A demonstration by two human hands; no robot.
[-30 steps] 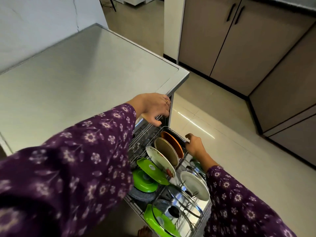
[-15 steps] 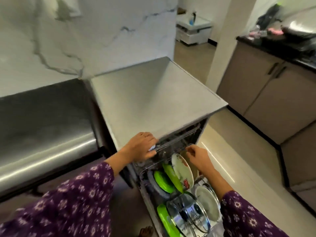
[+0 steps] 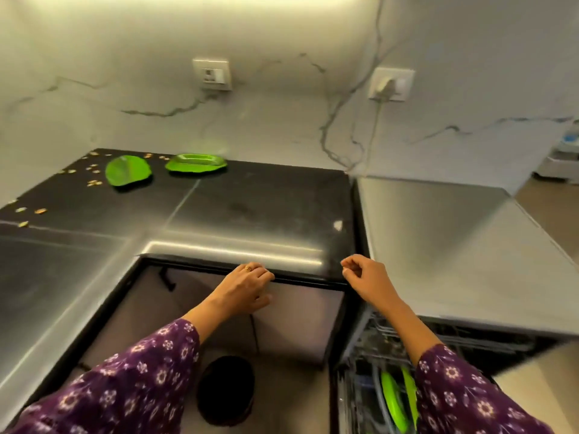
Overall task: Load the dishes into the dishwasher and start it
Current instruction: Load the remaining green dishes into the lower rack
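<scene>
Dishes outstanding: two. A flat green leaf-shaped plate (image 3: 127, 169) and a shallow green rimmed plate (image 3: 195, 162) lie near each other at the back of the black stone counter (image 3: 250, 198), close to the wall, with small pale scraps (image 3: 94, 174) scattered to their left. The steel-topped dishwasher (image 3: 438, 245) stands open at the right, and its wire rack (image 3: 387, 338) already holds upright green plates (image 3: 393, 399). The left hand (image 3: 241, 291) rests on the counter's front edge, holding nothing. The right hand (image 3: 365, 277) hangs above the counter corner, fingers loosely curled and empty. Assessment: the step in hand is fetching the last two plates. Recommended practice is to reach across the counter, lift each plate by its rim, tip off any scraps, then slot both upright beside the green ones already racked.
</scene>
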